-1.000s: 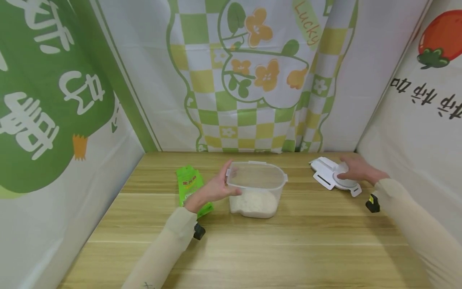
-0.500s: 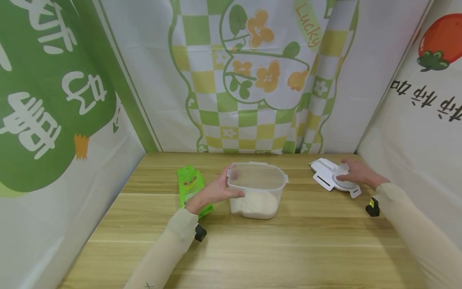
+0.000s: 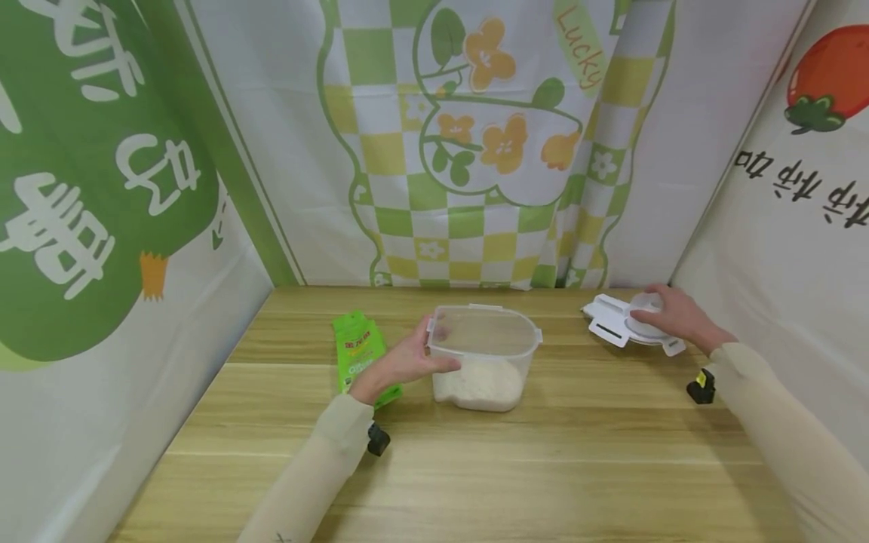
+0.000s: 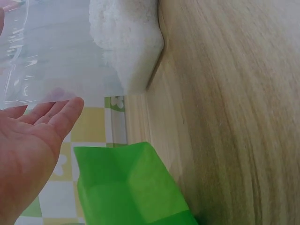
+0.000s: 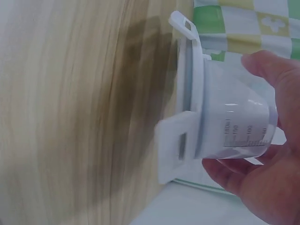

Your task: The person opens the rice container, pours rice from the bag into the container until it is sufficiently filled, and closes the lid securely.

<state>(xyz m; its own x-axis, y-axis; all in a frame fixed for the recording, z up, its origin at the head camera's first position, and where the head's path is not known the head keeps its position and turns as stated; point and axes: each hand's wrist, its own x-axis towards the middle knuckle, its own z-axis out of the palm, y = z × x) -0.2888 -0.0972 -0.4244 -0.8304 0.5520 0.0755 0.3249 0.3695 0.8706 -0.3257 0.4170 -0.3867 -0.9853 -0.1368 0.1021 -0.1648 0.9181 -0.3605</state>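
Observation:
A clear plastic container [image 3: 483, 339] with white grains in its lower part stands on the table. My left hand [image 3: 410, 360] grips its left side, fingers behind the wall and thumb at the front. At the back right, my right hand [image 3: 679, 313] grips a clear measuring cup [image 5: 239, 112] with printed marks, attached to a white lid [image 3: 614, 324] that has side flaps. In the right wrist view the lid [image 5: 199, 93] is tilted on edge in the picture, with a shadow on the wood beside it.
A green packet [image 3: 360, 351] lies left of the container, partly behind my left wrist. The wooden table [image 3: 529, 467] is bordered by patterned cloth [image 3: 475, 226] at the back and printed cloth walls on both sides.
My right hand has shifted slightly, and the lid with the cup has turned and looks raised on its near side. The left hand and the container have stayed nearly still.

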